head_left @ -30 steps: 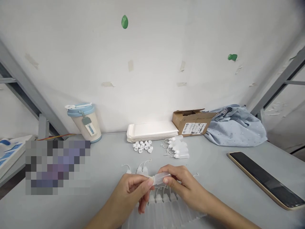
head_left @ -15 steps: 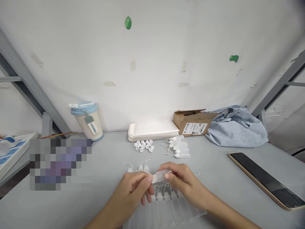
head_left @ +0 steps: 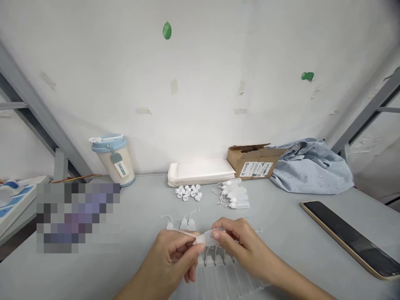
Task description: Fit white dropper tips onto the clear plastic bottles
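Between both hands lies a small translucent squeeze bottle (head_left: 211,238), nearly level, its white capped end toward the left. My left hand (head_left: 176,254) pinches that white end between thumb and fingers. Around the clear body my right hand (head_left: 240,241) is closed, thumb on the near side. Below the hands sits a translucent compartment tray (head_left: 218,283); white tops with thin looped strings show along its far edge. More stringed white tops (head_left: 187,224) stick up just beyond my left hand. The fingertips partly hide the bottle's two ends.
Loose white caps (head_left: 188,191) and a pile of small bottles (head_left: 235,192) lie farther back. Behind them are a stack of white envelopes (head_left: 201,171), a cardboard box (head_left: 256,162) and blue cloth (head_left: 312,171). A tumbler (head_left: 115,160) stands left; a phone (head_left: 350,237) lies right.
Both hands have shifted slightly, and the left thumb and fingers have moved a little lower around the white end. The bottle stays held between them.
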Demonstrator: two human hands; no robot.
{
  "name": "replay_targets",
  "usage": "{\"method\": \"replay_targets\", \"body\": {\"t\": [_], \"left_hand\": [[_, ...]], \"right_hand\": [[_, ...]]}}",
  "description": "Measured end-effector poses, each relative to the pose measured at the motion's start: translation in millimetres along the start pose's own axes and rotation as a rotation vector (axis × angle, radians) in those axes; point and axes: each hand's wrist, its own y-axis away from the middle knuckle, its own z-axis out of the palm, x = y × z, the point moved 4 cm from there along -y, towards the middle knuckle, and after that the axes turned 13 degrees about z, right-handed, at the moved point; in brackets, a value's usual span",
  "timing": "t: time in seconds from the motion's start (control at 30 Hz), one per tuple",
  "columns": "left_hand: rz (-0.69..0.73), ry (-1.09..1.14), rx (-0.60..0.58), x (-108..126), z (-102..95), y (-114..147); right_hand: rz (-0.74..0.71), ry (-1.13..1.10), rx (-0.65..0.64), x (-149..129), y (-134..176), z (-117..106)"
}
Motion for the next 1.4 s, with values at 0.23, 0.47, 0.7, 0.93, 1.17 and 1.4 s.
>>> {"method": "replay_targets", "body": {"t": [0.23, 0.47, 0.7, 0.93, 1.17, 1.4], "left_hand": [[0.624, -0.639, 0.105, 12.6, 0.5, 7.6], [0.244, -0.404, -0.011, 7.3, -4.9, 2.5], [-0.060, -0.209, -0.118, 2.0, -2.7, 0.7], [0.198, -0.422, -0.161, -1.5, 5.0, 3.9], [0.359, -0.647, -0.180, -2.8, 8.0, 6.2], [0.108, -0.517, -0.008, -4.1, -19.3, -0.3]], "right_hand": [[0.158, -0.382, -0.198, 10.2, -5.8, 8.7], [0.110, -0.255, -0.159, 7.4, -5.7, 9.4], [0.045, -0.091, -0.103, 2.0, -1.6, 7.2], [0.072, -0.031, -0.138, 5.1, -6.0, 5.9], [0.058, -0.050, -0.169, 7.8, -7.9, 4.9], [-0.053, -0.050, 0.250, 21.4, -22.9, -47.7]]}}
